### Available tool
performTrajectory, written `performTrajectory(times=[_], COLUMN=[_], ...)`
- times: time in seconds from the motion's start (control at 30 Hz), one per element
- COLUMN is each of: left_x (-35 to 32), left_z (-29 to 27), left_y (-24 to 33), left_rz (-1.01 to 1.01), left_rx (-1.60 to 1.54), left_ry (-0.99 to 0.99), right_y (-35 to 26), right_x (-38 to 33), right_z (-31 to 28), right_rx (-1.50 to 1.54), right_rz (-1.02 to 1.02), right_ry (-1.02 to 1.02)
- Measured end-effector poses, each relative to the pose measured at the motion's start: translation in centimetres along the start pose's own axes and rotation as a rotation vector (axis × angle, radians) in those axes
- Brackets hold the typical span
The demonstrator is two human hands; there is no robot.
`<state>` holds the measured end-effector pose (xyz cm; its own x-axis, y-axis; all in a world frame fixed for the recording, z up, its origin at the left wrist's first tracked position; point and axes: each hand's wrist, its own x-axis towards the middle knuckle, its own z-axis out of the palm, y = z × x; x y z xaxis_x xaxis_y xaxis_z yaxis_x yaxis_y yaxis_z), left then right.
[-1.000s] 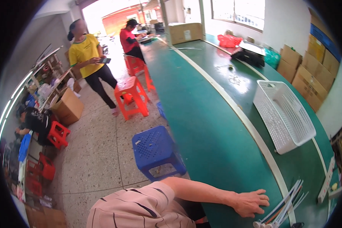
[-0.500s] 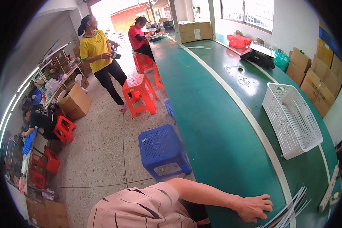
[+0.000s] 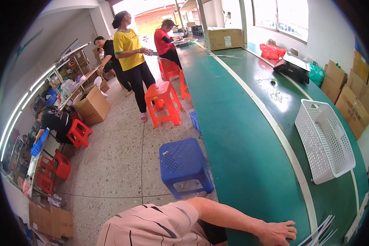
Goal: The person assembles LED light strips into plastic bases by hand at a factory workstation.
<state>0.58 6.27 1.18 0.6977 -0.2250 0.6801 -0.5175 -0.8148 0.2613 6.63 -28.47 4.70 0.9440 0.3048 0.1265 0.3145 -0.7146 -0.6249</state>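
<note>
As nothing's being held, the left grip (image 3: 277,233) is rested loosely on the table (image 3: 250,164), probably for balance, near thin strips (image 3: 318,230); right grip's out of view, can't be told

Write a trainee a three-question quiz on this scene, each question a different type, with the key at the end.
1. Which surface is under the left hand?
A) the floor
B) the green table
C) a cardboard box

2. True or false: the white basket has holes in its walls.

3. Fill in the colour: the stool nearest the left hand is ____.

Key: 1. B; 2. True; 3. blue.
</note>
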Motion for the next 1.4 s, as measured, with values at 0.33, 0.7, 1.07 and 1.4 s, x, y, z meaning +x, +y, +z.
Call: performTrajectory(times=[0.33,0.7,1.07,1.4], left_x=[-0.5,0.0,-0.4,-0.4], left_z=[1.0,0.2,0.9,1.2], left_y=[0.0,0.1,0.3,0.1], left_rz=[-0.118,-0.072,-0.119,-0.115], left_rx=[-0.249,-0.008,-0.23,-0.218], left_ry=[-0.008,-0.057,-0.019,-0.006], right_y=[0.4,-0.9,0.4,1.0], right_x=[0.3,0.1,0.1,0.4], right_z=[0.1,-0.2,0.3,0.1], right_rx=[0.001,-0.033,0.077,0.019], right_rz=[-0.025,0.039,0.011,-0.01], right_ry=[-0.014,-0.018,0.007,0.016])
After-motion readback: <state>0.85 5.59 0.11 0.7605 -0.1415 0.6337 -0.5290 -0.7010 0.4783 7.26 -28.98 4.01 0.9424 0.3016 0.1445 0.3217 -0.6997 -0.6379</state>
